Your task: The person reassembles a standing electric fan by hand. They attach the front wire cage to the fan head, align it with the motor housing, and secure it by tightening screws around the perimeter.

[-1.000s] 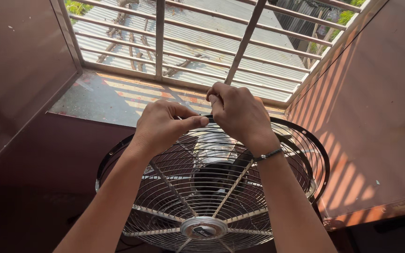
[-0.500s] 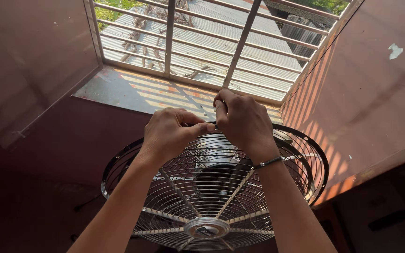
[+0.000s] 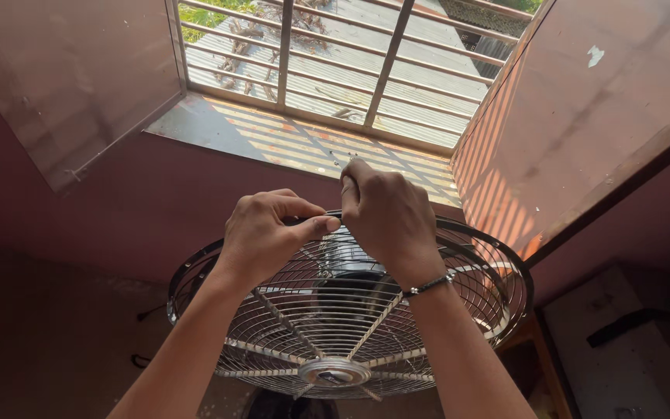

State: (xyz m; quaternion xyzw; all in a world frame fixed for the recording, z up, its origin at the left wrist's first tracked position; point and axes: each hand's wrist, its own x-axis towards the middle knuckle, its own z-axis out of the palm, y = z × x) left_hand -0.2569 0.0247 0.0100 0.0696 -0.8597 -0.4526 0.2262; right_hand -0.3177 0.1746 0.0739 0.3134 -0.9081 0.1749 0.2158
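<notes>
A round metal fan with a wire guard point(image 3: 335, 326) fills the lower middle of the view, its hub cap point(image 3: 333, 374) near the bottom. Both my hands work at the far top rim of the guard. My left hand point(image 3: 269, 233) pinches the rim with thumb and fingers closed. My right hand point(image 3: 388, 217), with a thin bracelet at the wrist, is closed around something small at the rim; the thing itself is hidden by my fingers. The dark motor housing point(image 3: 350, 268) shows through the wires below my hands.
A barred window point(image 3: 335, 62) with a sunlit sill point(image 3: 288, 143) lies beyond the fan. Dark red walls slope in on the left point(image 3: 63, 85) and right point(image 3: 583, 116). A dim pale box point(image 3: 622, 341) stands at the lower right.
The view has tilted and shifted, so the fan and window sit further right and lower in frame. My hands stay together at the guard's top rim, with only slight finger movement.
</notes>
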